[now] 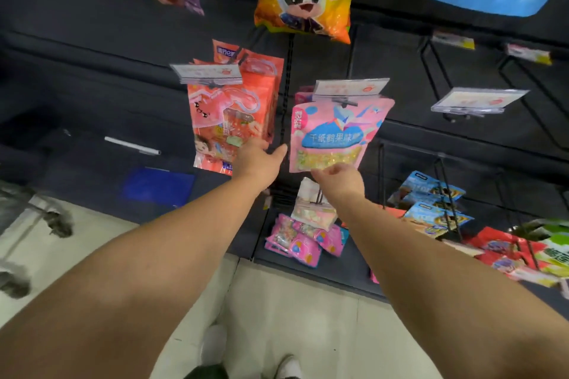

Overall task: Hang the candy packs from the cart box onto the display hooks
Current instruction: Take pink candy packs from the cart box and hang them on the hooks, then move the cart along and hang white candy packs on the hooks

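Dark display wall [92,49] ahead of me, pink candy pack [332,132] hanging on its hook, my right hand [338,178] pinching its bottom edge, left hand [258,160] spread, touching the red pack [231,120].

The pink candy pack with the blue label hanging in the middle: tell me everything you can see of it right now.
The glossy pink plastic candy pack with a blue label hangs from a display hook under a clear price-tag holder, front facing out, slightly tilted. A clear window near the bottom shows yellowish candies. More pink packs sit behind it. The right hand touches its bottom edge; whether it pinches it is unclear. The left hand is just beside its lower left corner.
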